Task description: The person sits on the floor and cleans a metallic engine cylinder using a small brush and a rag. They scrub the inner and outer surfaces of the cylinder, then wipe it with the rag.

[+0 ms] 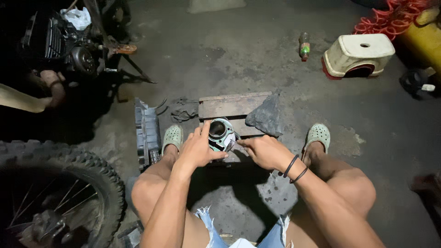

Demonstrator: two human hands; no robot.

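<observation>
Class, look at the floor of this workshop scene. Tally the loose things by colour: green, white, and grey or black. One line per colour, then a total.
Green: 3, two clogs and a bottle
White: 1, the stool
Grey or black: 3, the cylinder held by the left hand and right hand, the rag, the tyre
Total: 7

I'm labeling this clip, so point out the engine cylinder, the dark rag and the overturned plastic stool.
engine cylinder (217, 129): head view, on the rim of its round bore.
dark rag (266, 117): head view, middle of the crumpled cloth.
overturned plastic stool (358, 51): head view, its pale upper surface.
</observation>
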